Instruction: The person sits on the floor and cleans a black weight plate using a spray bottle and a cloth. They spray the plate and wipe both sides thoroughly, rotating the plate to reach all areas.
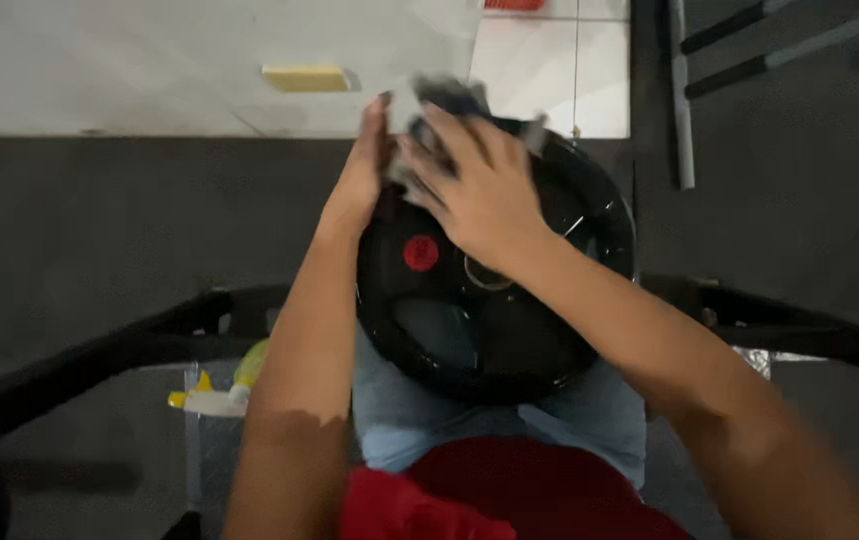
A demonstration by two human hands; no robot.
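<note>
A round black weight plate point(509, 330) with a red centre cap point(421, 253) rests on my lap, its glossy face toward me. My right hand point(479, 185) presses a crumpled grey-blue cloth point(449, 100) against the plate's upper left edge. My left hand point(364, 165) lies flat along that same upper edge, fingers straight, touching the cloth and the rim. The image is blurred around both hands.
Black frame bars cross low on both sides point(109, 350) point(809, 330). A yellow and white spray bottle point(219, 395) stands by my left thigh. Grey bars point(684, 110) lie at the upper right. A yellow block point(304, 77) sits on the pale floor beyond.
</note>
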